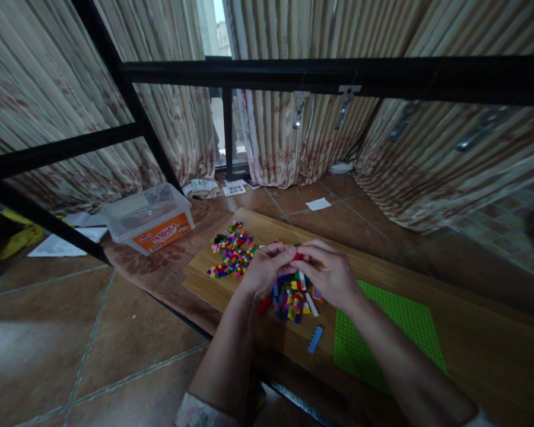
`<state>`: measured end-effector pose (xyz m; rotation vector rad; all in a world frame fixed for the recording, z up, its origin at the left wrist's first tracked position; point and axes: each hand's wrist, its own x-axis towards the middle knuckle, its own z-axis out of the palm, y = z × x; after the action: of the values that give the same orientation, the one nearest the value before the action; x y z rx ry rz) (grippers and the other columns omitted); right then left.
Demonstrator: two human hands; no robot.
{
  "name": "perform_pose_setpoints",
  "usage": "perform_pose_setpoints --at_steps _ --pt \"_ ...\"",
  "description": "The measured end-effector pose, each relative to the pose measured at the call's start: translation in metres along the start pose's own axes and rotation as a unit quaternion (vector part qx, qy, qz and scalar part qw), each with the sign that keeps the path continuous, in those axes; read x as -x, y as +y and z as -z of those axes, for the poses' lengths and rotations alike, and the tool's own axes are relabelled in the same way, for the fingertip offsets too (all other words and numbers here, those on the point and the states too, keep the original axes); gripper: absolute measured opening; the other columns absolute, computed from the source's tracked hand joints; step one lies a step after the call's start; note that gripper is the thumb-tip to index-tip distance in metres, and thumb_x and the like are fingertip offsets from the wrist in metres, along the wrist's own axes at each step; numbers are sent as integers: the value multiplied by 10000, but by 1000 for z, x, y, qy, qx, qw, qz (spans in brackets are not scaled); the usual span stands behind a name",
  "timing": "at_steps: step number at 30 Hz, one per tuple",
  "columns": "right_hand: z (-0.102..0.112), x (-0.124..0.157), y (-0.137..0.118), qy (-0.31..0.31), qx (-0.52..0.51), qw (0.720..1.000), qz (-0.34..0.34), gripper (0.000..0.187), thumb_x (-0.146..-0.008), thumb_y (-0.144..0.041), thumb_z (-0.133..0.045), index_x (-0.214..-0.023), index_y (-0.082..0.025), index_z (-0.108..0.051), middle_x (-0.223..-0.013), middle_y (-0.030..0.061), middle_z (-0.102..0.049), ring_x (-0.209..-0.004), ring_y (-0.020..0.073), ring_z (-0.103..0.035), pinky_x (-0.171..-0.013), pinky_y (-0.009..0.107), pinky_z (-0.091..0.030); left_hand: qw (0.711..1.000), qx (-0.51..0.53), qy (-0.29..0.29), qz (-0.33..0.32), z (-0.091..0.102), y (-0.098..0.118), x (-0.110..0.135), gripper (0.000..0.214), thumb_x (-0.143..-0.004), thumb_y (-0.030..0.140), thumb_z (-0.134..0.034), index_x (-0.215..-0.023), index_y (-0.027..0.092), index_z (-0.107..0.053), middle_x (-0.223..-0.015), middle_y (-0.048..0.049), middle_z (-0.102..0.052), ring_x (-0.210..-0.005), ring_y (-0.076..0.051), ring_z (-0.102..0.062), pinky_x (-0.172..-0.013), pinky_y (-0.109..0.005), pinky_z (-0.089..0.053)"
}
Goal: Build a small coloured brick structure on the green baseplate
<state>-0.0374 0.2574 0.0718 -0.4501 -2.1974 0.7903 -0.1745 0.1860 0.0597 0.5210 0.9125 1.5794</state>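
A small red toy brick (298, 257) shows between my two hands, above the wooden board. My left hand (266, 270) pinches it from the left, thumb and fingertips closed. From the other side my right hand (331, 270) has its thumb and forefinger on the same brick; the fingers cover most of it. Right below the hands lies a heap of larger coloured bricks (293, 302), partly hidden by them. A blue toothed brick (315, 339) rests apart, nearer to me. The green studded baseplate (403, 320) lies under my right forearm.
Many small coloured bricks (234, 252) are spread on the wooden board (209, 261) at the left. Behind them, a clear plastic box (146, 216) with an orange label stands on a brown mat. A black metal frame (267, 72) crosses in front of curtains. White paper (318, 204) lies on the tiles.
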Motion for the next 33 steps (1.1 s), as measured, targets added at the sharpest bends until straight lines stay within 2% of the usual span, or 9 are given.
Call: perform_pose_setpoints --at_steps 5,11,14,16,20,23,27,31,33 --pt "-10 7 3 50 -65 996 -30 94 -817 -204 -655 -902 -214 -693 -830 7 -629 -718 129 -583 -666 255 -485 998 23 26 45 2 -2 0 263 -597 270 -849 -711 111 -673 -654 0 -659 -586 -70 -604 -614 -178 -513" --pt "-16 8 18 137 -147 970 -135 151 -777 -298 -685 -903 -218 -713 -891 25 -696 -787 158 -649 -720 286 -523 997 28 48 48 2 4 2 200 -670 254 -798 -748 116 -676 -712 -40 -688 -652 -111 -653 -654 -204 -528" --pt "-10 13 33 105 -120 970 -186 205 -751 -341 -693 -893 -195 -721 -850 39 -713 -736 169 -654 -685 299 -519 994 -44 99 -24 13 8 -1 250 -695 349 -770 -763 129 -671 -703 -29 -676 -649 -120 -645 -651 -228 -522" --pt "-4 19 42 62 -62 973 -215 196 -743 -338 -684 -857 -184 -726 -813 45 -715 -707 175 -651 -668 304 -508 973 -167 141 -68 23 7 -4 241 -715 366 -738 -754 137 -677 -689 -21 -670 -652 -133 -636 -655 -245 -511" --pt "5 33 47 -36 74 966 -245 155 -767 -268 -625 -861 -200 -728 -738 24 -687 -648 162 -619 -632 292 -471 871 -454 164 -94 30 -3 -8 107 -748 217 -647 -783 160 -729 -750 -27 -705 -723 -161 -633 -704 -257 -479" --pt "6 36 41 -82 137 961 -224 172 -745 -180 -614 -870 -214 -727 -743 14 -671 -657 151 -610 -636 280 -453 815 -547 159 -101 27 -8 -7 170 -746 164 -594 -813 192 -748 -794 -34 -717 -753 -178 -631 -749 -274 -463" --pt "9 33 31 -116 127 965 -200 340 -737 -115 -583 -1037 -228 -694 -867 25 -678 -721 155 -629 -686 295 -479 807 -564 151 -91 24 -8 -5 207 -729 133 -563 -776 213 -748 -692 -31 -683 -737 -198 -615 -765 -295 -448" --pt "9 29 27 -172 106 969 -141 606 -649 -119 -689 -1237 -229 -589 -1193 68 -608 -1059 222 -579 -907 374 -462 810 -563 146 -78 26 -9 -6 248 -726 107 -542 -798 218 -751 -756 -32 -699 -747 -194 -614 -775 -288 -440" --pt "6 29 27 -188 113 969 -115 662 -624 -138 -732 -1260 -221 -572 -1248 80 -586 -1132 252 -527 -957 416 -433 807 -567 148 -76 27 -10 -7 265 -735 99 -533 -822 218 -753 -798 -38 -708 -753 -193 -617 -779 -285 -438"
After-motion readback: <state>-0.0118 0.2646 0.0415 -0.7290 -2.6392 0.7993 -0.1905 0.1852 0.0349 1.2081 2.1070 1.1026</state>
